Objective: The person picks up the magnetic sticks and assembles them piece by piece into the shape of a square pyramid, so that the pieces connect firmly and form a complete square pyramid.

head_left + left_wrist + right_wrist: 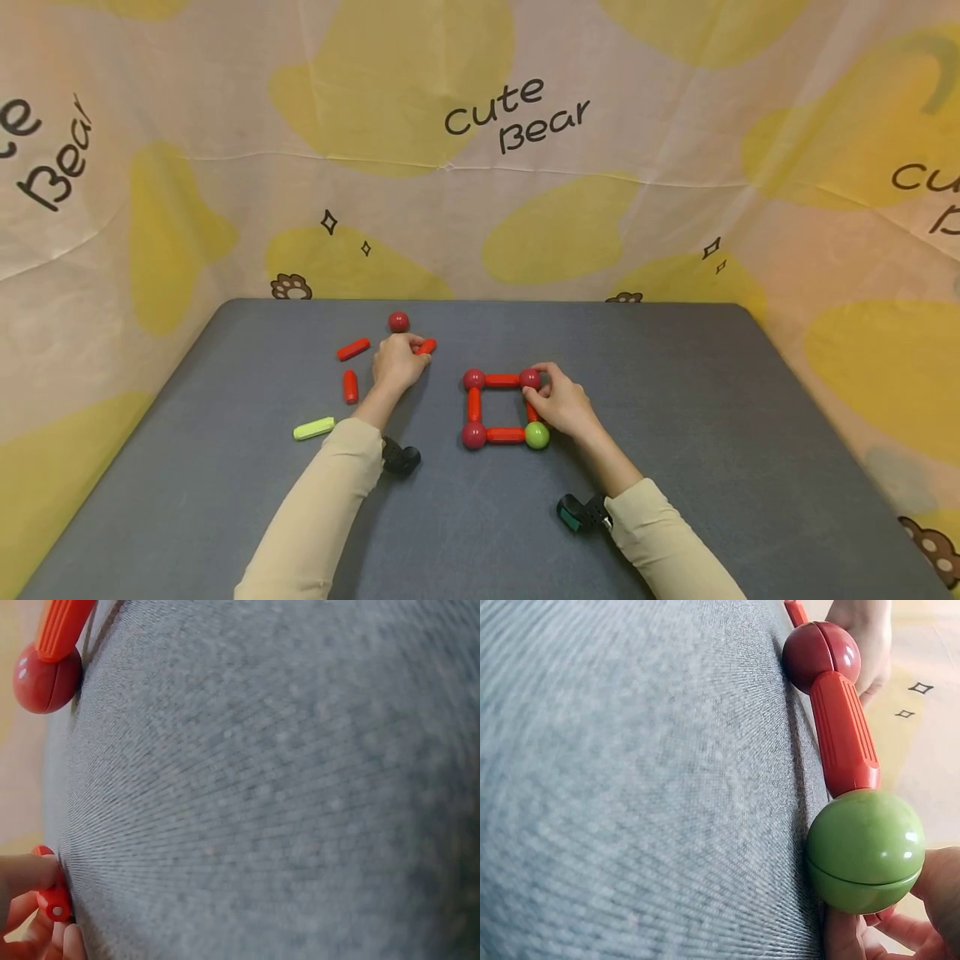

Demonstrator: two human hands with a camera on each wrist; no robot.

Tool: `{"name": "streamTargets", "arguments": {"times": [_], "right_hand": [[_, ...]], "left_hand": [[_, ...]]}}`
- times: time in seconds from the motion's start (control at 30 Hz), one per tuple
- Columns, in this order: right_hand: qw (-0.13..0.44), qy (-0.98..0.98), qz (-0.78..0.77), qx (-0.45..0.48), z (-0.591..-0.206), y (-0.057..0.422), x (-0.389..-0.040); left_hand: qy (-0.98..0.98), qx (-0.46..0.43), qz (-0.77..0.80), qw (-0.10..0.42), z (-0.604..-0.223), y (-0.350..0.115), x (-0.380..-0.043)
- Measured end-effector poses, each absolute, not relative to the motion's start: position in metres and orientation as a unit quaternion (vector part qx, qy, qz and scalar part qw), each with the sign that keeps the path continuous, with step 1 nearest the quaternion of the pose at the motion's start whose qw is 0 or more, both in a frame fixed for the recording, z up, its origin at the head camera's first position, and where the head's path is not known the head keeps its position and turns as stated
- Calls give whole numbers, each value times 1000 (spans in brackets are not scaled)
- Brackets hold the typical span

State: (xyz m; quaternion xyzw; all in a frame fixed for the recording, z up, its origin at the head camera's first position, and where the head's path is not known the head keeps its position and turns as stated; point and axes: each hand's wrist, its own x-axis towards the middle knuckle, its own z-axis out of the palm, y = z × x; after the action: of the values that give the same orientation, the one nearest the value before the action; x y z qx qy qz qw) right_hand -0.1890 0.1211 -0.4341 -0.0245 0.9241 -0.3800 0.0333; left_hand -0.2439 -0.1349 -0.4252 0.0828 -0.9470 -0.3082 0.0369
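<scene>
Between its thumb and fingers my left hand (397,363) pinches a red rod (427,346), which also shows as a red rod (55,902) at the lower left of the left wrist view. Red rods and balls form a flat square with one green ball (537,435) at its near right corner. My right hand (564,405) grips the red ball (530,379) at the far right corner, thumb and forefinger on either side. That hand partly covers the square's right rod. The green ball (866,851) hides much of the right fingers in the right wrist view.
A loose red ball (399,322) lies just beyond my left hand. To its left are two red rods, one farther (353,349) and one nearer (350,387), and a yellow-green rod (314,428). A printed cloth (442,208) stands behind the grey table (720,400).
</scene>
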Motion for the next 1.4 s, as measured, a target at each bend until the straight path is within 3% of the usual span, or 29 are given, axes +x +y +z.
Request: {"name": "streamTargets", "arguments": {"times": [0.63,1.03,1.4], "right_hand": [[25,927,-374,-31,-435,122,-190],[25,926,-375,-33,-435,122,-189],[25,925,-378,-33,-435,122,-189]], "left_hand": [[-927,-35,-372,24,-399,-135,-229],[-904,-54,-424,10,-389,-128,-202],[-884,-125,-450,-4,-390,-115,-174]]}}
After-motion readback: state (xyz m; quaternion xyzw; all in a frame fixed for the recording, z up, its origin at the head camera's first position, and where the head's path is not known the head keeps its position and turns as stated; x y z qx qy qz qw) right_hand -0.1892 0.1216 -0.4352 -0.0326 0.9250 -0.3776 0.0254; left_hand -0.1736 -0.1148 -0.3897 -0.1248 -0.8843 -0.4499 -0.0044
